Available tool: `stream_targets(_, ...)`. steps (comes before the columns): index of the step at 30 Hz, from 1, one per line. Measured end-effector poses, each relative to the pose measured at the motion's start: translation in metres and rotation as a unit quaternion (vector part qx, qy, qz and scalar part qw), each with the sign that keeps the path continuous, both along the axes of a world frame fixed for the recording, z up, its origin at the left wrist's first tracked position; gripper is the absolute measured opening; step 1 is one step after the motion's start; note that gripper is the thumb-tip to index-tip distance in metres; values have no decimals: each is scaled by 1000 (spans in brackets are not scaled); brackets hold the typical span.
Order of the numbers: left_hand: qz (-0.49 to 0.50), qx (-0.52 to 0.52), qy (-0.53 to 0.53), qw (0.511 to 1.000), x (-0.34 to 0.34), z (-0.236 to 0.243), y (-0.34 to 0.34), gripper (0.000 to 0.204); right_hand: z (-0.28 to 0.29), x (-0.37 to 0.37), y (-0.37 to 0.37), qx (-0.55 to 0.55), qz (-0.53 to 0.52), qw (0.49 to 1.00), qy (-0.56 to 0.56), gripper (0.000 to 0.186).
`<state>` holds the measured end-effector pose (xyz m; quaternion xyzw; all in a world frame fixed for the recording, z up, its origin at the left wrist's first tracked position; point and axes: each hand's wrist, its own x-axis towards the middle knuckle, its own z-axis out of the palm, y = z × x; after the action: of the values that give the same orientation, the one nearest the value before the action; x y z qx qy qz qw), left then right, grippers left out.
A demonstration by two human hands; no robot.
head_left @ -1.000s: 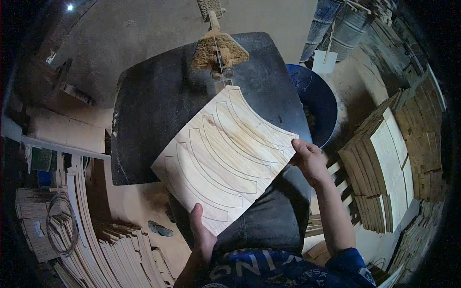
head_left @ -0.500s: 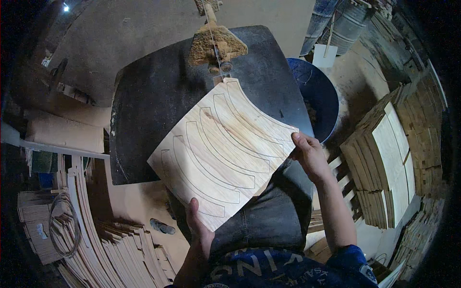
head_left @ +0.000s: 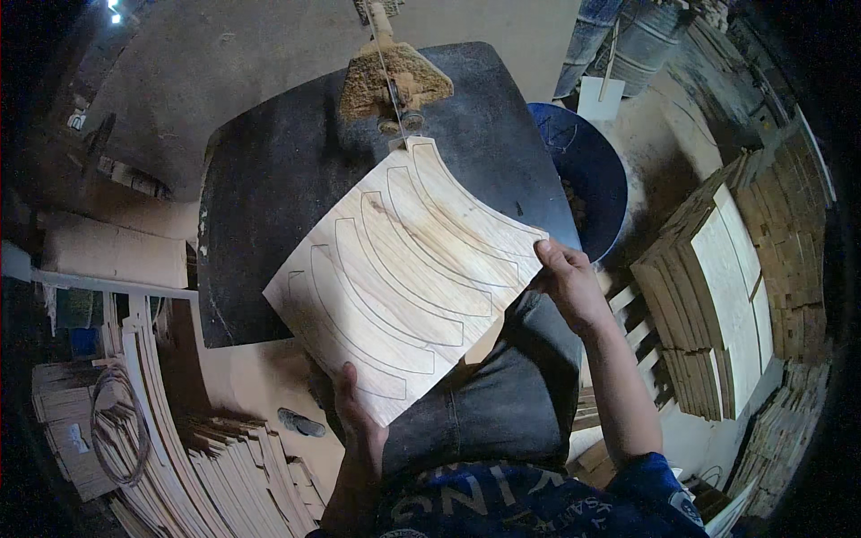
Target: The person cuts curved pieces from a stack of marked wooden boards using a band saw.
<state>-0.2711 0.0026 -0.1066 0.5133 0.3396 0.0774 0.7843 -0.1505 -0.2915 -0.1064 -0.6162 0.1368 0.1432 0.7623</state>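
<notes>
A pale wooden board with several curved strips outlined in pencil lies aslant over the near part of a dark saw table. Its far corner is at the thin blade of a bandsaw, below a sawdust-coated guide. My left hand grips the near corner, thumb on top, fingers hidden underneath. My right hand is closed on the right corner in the same way. The board's far right edge curves inward. A tan piece shows from beneath its near right edge.
A blue tub stands right of the table. Stacked curved wood pieces sit farther right. Wooden strips and a coiled loop are at the lower left. A sandal lies on the floor. Drums stand at the back right.
The whole view has shifted slightly. Both hands keep their grip, and the board stays at the blade with little movement against the table. More of the tan piece beneath shows.
</notes>
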Motion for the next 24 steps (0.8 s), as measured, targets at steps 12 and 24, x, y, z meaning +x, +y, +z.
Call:
stream_targets(12, -11, -55, -49, 997, 4, -21, 21, 66, 7, 6, 11, 18, -26, 999, 10, 36)
stream_targets(24, -47, -130, 20, 990, 1, -48, 39, 79, 5, 11, 10, 7, -16, 1000, 21, 37)
